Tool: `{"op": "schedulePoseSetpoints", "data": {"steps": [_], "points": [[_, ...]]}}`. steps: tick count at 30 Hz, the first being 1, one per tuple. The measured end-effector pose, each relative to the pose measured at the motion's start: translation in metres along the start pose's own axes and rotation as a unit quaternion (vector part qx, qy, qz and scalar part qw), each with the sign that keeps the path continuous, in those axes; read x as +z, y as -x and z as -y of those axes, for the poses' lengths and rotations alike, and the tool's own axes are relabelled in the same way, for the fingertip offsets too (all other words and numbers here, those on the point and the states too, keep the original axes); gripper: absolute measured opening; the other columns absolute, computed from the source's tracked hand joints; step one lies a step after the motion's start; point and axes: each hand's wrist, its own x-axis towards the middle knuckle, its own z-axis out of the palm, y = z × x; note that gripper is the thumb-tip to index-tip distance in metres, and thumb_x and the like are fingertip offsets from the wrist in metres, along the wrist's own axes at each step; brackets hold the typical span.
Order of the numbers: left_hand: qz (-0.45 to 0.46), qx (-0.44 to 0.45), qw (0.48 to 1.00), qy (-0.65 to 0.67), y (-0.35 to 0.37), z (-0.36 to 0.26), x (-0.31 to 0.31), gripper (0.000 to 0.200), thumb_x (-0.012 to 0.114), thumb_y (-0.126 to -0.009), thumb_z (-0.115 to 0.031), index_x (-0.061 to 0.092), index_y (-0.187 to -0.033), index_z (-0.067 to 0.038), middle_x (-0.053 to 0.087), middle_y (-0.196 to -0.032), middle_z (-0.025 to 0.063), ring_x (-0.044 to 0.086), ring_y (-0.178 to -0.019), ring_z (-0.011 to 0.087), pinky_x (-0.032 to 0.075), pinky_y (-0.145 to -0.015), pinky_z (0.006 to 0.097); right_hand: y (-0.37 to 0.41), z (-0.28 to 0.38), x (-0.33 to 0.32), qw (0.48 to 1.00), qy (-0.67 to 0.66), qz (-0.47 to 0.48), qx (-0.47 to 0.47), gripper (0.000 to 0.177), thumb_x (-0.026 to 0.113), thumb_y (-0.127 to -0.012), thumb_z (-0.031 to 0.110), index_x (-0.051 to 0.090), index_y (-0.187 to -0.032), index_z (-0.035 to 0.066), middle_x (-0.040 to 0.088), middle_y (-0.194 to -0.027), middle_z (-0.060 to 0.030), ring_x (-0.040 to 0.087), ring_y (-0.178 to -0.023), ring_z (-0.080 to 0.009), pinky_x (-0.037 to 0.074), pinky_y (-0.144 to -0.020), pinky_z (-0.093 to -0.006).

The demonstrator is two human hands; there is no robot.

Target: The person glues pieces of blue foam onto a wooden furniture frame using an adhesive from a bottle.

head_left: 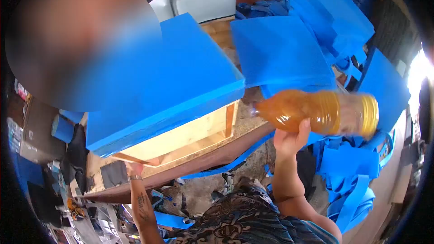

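My right hand point(293, 141) is wrapped round a large clear plastic bottle point(312, 112) of amber liquid, held on its side with the neck to the left. The bottle is slightly blurred. My left hand point(134, 169) is at the lower front corner of a wooden frame point(185, 138), its fingers mostly hidden. A blue padded cover point(176, 79) lies over the frame's top and upper edge. The frame stands on a worn wooden table point(203, 160).
Blue foam sheets point(282, 54) and blue offcuts point(348, 162) lie behind and to the right. Silver-grey padded pieces point(205, 0) sit at the back. A dark scrap point(114, 174) lies near my left hand. Strips and scraps litter the floor point(201, 196). A blurred area covers the upper left.
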Motion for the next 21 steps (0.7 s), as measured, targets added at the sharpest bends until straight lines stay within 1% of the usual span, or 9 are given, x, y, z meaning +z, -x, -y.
{"op": "schedulePoseSetpoints", "data": {"steps": [4,7,8,11,13,15,17,18,21], "points": [[0.023,0.108,0.963,-0.248,0.034,0.044,-0.002,0.071,0.031,-0.09,-0.065,0.037,-0.136,-0.012,0.046,-0.133,0.008,0.046,-0.12,0.0278,0.04,-0.098,0.0458,0.021,-0.014,-0.034,0.995,0.061,0.039,-0.069,0.058,0.059,-0.084,0.02,0.037,-0.134,0.004,0.048,-0.128,-0.0115,0.049,-0.118,-0.0287,0.041,-0.1,-0.044],[-0.105,0.085,0.991,0.015,0.067,0.069,0.064,0.07,0.033,-0.089,-0.065,0.039,-0.134,-0.013,0.048,-0.131,0.0075,0.047,-0.119,0.028,0.038,-0.1,0.0451,0.031,-0.012,-0.037,0.969,0.19,0.12,-0.105,0.064,0.063,-0.083,0.022,0.033,-0.137,0.006,0.045,-0.132,-0.0128,0.046,-0.122,-0.0313,0.039,-0.101,-0.046],[-0.007,0.105,0.994,0.016,0.075,0.076,0.071,0.068,0.034,-0.09,-0.064,0.039,-0.135,-0.014,0.048,-0.131,0.0073,0.046,-0.121,0.0283,0.038,-0.102,0.0458,0.031,0.0,-0.034,0.952,0.238,0.159,-0.111,0.068,0.067,-0.081,0.022,0.031,-0.137,0.007,0.044,-0.132,-0.0133,0.045,-0.123,-0.0323,0.039,-0.102,-0.0468],[-0.008,0.087,0.996,0.019,0.1,0.088,0.101,0.066,0.035,-0.09,-0.062,0.039,-0.136,-0.014,0.047,-0.134,0.0065,0.045,-0.123,0.0281,0.037,-0.103,0.0458,0.026,0.036,-0.012,0.947,0.131,0.282,-0.077,0.08,0.079,-0.069,0.02,0.032,-0.133,0.01,0.042,-0.132,-0.0151,0.043,-0.125,-0.0359,0.037,-0.104,-0.0496],[0.017,0.109,0.994,0.028,0.1,0.098,0.087,0.045,0.044,-0.097,-0.039,0.04,-0.132,-0.011,0.043,-0.134,0.0028,0.043,-0.122,0.0199,0.036,-0.103,0.0392,0.031,0.044,0.004,0.936,0.086,0.333,-0.069,0.083,0.083,-0.067,0.02,0.032,-0.132,0.011,0.041,-0.133,-0.0156,0.041,-0.127,-0.0376,0.038,-0.103,-0.0508],[-0.13,0.155,0.968,-0.151,0.138,0.059,0.146,0.046,0.05,-0.096,-0.033,0.04,-0.132,-0.008,0.043,-0.133,0.0061,0.042,-0.121,0.0194,0.034,-0.104,0.0371,0.039,0.043,0.023,0.916,0.159,0.354,-0.106,0.082,0.082,-0.07,0.021,0.032,-0.135,0.014,0.039,-0.135,-0.0153,0.04,-0.128,-0.0385,0.039,-0.102,-0.0511],[-0.152,0.433,0.844,-0.278,0.117,0.017,0.125,0.05,0.054,-0.095,-0.029,0.038,-0.134,-0.003,0.046,-0.13,0.0095,0.043,-0.121,0.0196,0.032,-0.105,0.0345,0.041,0.053,0.034,0.899,0.166,0.403,-0.031,0.088,0.085,-0.065,0.013,0.03,-0.134,0.016,0.039,-0.135,-0.0145,0.041,-0.127,-0.0406,0.041,-0.1,-0.0531],[-0.14,0.436,0.87,-0.181,0.145,-0.03,0.172,0.052,0.052,-0.096,-0.028,0.036,-0.136,0.0,0.048,-0.128,0.0116,0.042,-0.123,0.0216,0.029,-0.107,0.0346,0.045,0.049,0.038,0.907,0.124,0.401,-0.034,0.088,0.085,-0.065,0.014,0.031,-0.134,0.015,0.039,-0.135,-0.0146,0.041,-0.127,-0.0406,0.041,-0.101,-0.0534],[0.019,0.555,0.785,-0.273,0.165,-0.138,0.253,0.043,0.05,-0.095,-0.021,0.046,-0.128,0.006,0.047,-0.135,0.0163,0.043,-0.126,0.0243,0.032,-0.107,0.0367,0.066,0.035,0.05,0.933,0.026,0.349,-0.082,0.086,0.085,-0.066,0.019,0.031,-0.133,0.01,0.04,-0.133,-0.0162,0.045,-0.123,-0.0426,0.041,-0.1,-0.0537]]}}
